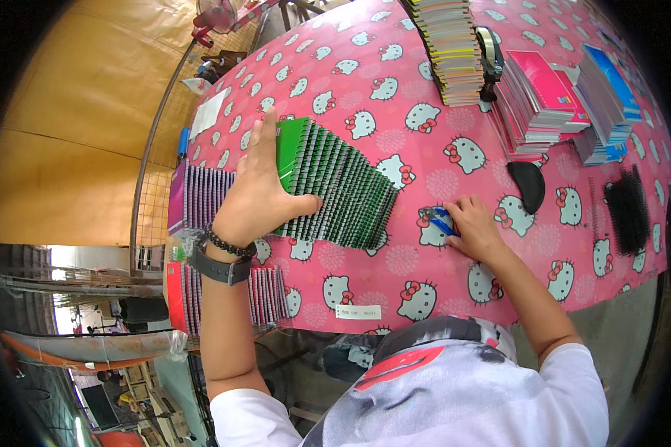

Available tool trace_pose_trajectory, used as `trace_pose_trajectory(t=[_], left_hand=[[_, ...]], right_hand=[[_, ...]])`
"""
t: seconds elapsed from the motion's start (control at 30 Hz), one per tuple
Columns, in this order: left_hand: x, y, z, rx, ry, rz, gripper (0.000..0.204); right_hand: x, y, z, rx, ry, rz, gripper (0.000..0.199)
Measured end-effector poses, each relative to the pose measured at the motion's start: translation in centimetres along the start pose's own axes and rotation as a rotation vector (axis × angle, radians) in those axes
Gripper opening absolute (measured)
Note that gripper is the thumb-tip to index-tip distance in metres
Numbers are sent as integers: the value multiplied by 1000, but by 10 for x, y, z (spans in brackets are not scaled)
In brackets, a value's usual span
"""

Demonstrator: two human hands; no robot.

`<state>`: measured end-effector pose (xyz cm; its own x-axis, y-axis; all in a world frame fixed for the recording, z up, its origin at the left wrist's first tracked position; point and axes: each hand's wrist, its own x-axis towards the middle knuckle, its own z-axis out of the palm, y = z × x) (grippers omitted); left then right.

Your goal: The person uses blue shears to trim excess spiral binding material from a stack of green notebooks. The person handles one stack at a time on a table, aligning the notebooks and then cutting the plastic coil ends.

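Spiral-bound notebooks with green covers (343, 186) lie in a fanned, slanting stack left of the middle of the table, their black coil bindings facing right. My left hand (257, 182) is at the left side of this stack, fingers stretched out and thumb spread over the coils. It wears a beaded bracelet and a dark wristband. To the right of the stack, my right hand (473, 227) is closed around a small blue-handled hand tool, seemingly pliers or cutters (440, 220), low over the table. My fingers partly hide the tool.
Purple notebooks (205, 190) and red notebooks (265, 290) stand at the left edge. A tall notebook stack (451, 56), a tape dispenser (489, 59), pink notebooks (537, 97) and blue notebooks (604, 104) stand far right. Black coils (628, 212) and a black curved object (528, 186) lie right.
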<state>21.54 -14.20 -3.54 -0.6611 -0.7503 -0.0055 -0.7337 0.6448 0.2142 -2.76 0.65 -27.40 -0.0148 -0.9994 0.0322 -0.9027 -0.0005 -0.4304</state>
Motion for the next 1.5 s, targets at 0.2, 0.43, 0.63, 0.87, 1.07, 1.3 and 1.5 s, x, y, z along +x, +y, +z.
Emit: trace_pose_trajectory(t=[0.2,0.43,0.63,0.87,1.07,1.3,1.5], left_hand=[[8,-6,2,40,-10,80,119],[5,-13,-3,-324,50,-86,114],[5,-15,4,-179,63,-28,102],[2,-15,7,-155,108,-46,98],[2,-16,10,-168,147,-30,98],[0,-19,12,-101,167,-44,98],[1,-18,11,-136,164,-56,97]], right_hand=[[5,-1,12,597,-81,122,43],[13,-71,-51,1197,-55,-203,44],[34,-112,-65,782,284,-735,53],[48,-129,-67,544,498,-778,55],[53,-131,-67,623,415,-775,49],[50,-133,-76,1600,-611,-285,37],[47,-127,-75,554,443,-731,49]])
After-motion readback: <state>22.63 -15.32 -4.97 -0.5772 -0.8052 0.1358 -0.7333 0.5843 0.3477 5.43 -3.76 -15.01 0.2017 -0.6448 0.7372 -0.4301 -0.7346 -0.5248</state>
